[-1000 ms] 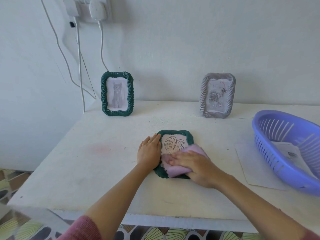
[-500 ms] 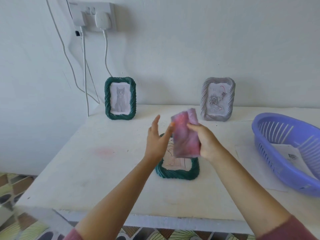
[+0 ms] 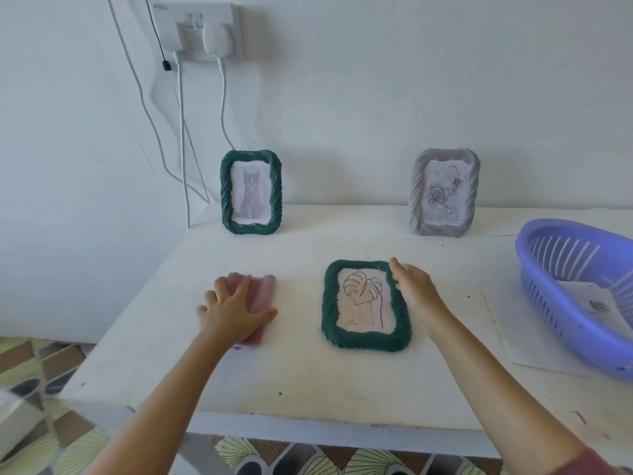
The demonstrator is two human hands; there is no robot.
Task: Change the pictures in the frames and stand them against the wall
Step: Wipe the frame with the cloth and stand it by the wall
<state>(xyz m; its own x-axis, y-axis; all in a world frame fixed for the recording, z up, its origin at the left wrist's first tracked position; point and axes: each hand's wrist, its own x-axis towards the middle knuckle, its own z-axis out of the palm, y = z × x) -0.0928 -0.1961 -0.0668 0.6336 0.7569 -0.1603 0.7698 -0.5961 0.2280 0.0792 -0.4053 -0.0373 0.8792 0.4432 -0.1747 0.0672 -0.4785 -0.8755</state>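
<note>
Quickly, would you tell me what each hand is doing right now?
Left hand: open, resting flat on the pink cloth.
Right hand: open, touching the green leaf frame's right edge.

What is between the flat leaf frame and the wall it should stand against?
Nothing visible. Bare table stretches from the leaf frame to the wall, in the gap between the cat frame and the grey rose frame. The right hand touches its edge.

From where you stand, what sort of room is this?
Probably a room in a home: a wall socket with plugs above a white table, a framed cat picture, a purple plastic basket.
</note>
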